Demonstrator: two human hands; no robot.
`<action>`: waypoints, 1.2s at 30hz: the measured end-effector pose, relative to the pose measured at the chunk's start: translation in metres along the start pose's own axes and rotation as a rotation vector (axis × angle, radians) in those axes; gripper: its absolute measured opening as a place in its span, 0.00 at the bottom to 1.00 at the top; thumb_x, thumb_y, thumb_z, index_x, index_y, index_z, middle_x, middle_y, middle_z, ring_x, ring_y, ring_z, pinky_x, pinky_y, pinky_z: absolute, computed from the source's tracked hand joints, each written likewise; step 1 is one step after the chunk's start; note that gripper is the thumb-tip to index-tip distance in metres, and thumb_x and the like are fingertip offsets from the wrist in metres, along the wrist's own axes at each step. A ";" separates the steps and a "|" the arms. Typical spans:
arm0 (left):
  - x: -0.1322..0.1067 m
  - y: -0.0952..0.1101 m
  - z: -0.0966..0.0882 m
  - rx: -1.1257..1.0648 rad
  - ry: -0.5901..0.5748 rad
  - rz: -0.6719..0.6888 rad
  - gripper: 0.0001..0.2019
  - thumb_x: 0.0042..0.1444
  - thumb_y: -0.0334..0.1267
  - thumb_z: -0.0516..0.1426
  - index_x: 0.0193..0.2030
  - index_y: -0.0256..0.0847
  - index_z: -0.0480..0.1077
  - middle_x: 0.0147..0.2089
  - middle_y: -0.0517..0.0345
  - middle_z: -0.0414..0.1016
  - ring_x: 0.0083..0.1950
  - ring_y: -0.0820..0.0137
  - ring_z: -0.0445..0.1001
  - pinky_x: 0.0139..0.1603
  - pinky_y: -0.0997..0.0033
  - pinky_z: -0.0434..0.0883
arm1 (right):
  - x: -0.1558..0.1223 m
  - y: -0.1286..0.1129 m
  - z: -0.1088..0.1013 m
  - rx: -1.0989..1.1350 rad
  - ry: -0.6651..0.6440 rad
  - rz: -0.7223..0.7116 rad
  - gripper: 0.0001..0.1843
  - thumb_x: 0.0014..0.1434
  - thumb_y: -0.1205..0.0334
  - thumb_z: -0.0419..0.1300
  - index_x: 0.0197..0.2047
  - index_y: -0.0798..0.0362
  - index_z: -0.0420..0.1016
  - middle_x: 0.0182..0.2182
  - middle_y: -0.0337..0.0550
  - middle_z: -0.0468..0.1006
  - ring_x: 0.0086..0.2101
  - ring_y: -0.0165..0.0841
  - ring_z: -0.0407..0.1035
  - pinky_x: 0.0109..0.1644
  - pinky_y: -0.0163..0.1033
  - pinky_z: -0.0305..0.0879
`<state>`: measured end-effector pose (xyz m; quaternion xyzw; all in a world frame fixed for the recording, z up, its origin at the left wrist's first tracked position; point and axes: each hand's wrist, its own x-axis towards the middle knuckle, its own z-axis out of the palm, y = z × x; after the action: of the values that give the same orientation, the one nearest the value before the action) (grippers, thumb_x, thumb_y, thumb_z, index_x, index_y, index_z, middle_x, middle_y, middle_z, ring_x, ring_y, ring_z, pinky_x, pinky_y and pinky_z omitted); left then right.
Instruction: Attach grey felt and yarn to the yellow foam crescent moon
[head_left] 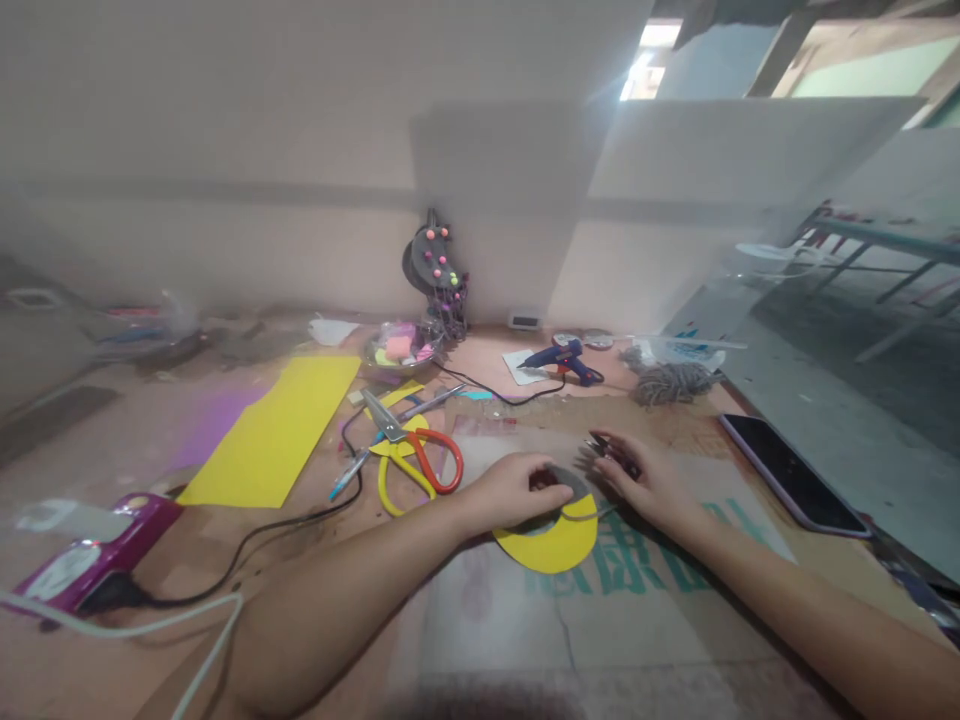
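Note:
My left hand (521, 490) is closed on a flat yellow paper ring (551, 548), thumb and fingers pinching its upper part. Grey yarn (574, 483) covers a stretch of the ring beside my fingertips, and a loose strand runs right toward my other hand. My right hand (637, 480), just right of the ring, has its fingers curled round a small dark pointed tool (600, 443); its kind is partly hidden. Left of my left hand lie scissors (420, 450) with one red and one yellow handle, on yellow paper scraps.
A blue glue gun (559, 358) rests on white paper at the back, near a grey yarn ball (673, 383). A phone (795, 470) lies right. Yellow card (281, 430) and a purple power strip (112, 545) with cords lie left. A pin-studded dark stand (436, 262) is behind.

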<state>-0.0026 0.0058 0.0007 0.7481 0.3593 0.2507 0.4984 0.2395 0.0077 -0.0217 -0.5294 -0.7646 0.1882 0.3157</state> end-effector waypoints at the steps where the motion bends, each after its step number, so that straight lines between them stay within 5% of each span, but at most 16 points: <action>1: 0.000 0.000 0.000 0.022 -0.003 0.006 0.13 0.55 0.45 0.57 0.39 0.36 0.73 0.32 0.58 0.73 0.33 0.71 0.68 0.33 0.75 0.64 | 0.000 0.000 0.000 0.000 -0.002 -0.003 0.22 0.63 0.52 0.56 0.58 0.52 0.67 0.48 0.51 0.77 0.44 0.40 0.74 0.46 0.45 0.72; 10: 0.003 0.007 0.002 0.213 -0.057 0.017 0.12 0.54 0.44 0.57 0.39 0.37 0.75 0.34 0.58 0.74 0.36 0.69 0.69 0.37 0.73 0.63 | 0.030 -0.020 -0.003 -0.028 -0.164 -0.194 0.18 0.62 0.61 0.56 0.55 0.53 0.75 0.38 0.49 0.77 0.38 0.38 0.71 0.45 0.44 0.68; 14: 0.006 0.010 -0.003 0.240 -0.152 -0.014 0.12 0.52 0.45 0.58 0.36 0.37 0.75 0.31 0.59 0.73 0.32 0.70 0.69 0.31 0.75 0.62 | 0.073 -0.057 0.022 -0.007 -0.249 -0.270 0.20 0.60 0.67 0.58 0.55 0.55 0.74 0.47 0.51 0.77 0.48 0.38 0.69 0.54 0.44 0.63; 19: 0.007 0.011 -0.003 0.255 -0.135 -0.051 0.13 0.54 0.45 0.56 0.34 0.36 0.74 0.29 0.59 0.73 0.30 0.71 0.68 0.27 0.75 0.60 | 0.108 -0.091 0.042 0.025 -0.270 -0.329 0.18 0.58 0.63 0.63 0.52 0.54 0.76 0.46 0.46 0.77 0.45 0.33 0.70 0.49 0.36 0.64; 22: 0.007 0.012 -0.002 0.222 -0.128 -0.024 0.13 0.56 0.44 0.55 0.39 0.37 0.73 0.35 0.58 0.75 0.35 0.70 0.70 0.32 0.76 0.63 | 0.115 -0.074 0.024 -0.007 -0.185 -0.266 0.07 0.59 0.63 0.60 0.39 0.54 0.78 0.39 0.43 0.78 0.41 0.32 0.70 0.46 0.35 0.63; 25: 0.008 0.012 -0.003 0.137 -0.128 -0.031 0.13 0.58 0.46 0.54 0.36 0.37 0.71 0.32 0.60 0.72 0.32 0.73 0.68 0.31 0.77 0.63 | 0.116 -0.033 -0.006 -0.087 -0.034 -0.114 0.12 0.61 0.57 0.57 0.32 0.57 0.73 0.31 0.45 0.75 0.34 0.34 0.67 0.40 0.38 0.62; 30: 0.010 0.005 -0.002 -0.108 -0.104 -0.123 0.14 0.59 0.47 0.54 0.32 0.37 0.67 0.27 0.62 0.67 0.26 0.76 0.63 0.26 0.77 0.59 | 0.122 0.018 -0.035 -0.150 0.099 0.034 0.17 0.58 0.54 0.59 0.45 0.58 0.70 0.43 0.53 0.75 0.42 0.39 0.68 0.45 0.42 0.61; 36: 0.012 0.008 0.001 -0.255 0.025 -0.232 0.14 0.55 0.48 0.56 0.31 0.37 0.66 0.25 0.63 0.67 0.24 0.77 0.61 0.24 0.77 0.57 | 0.150 0.015 -0.015 -0.106 -0.011 0.049 0.25 0.57 0.51 0.63 0.52 0.57 0.70 0.45 0.52 0.78 0.44 0.39 0.71 0.48 0.41 0.64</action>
<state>0.0078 0.0131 0.0082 0.6293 0.4146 0.2444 0.6102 0.2239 0.1520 0.0223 -0.5629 -0.7620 0.1583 0.2783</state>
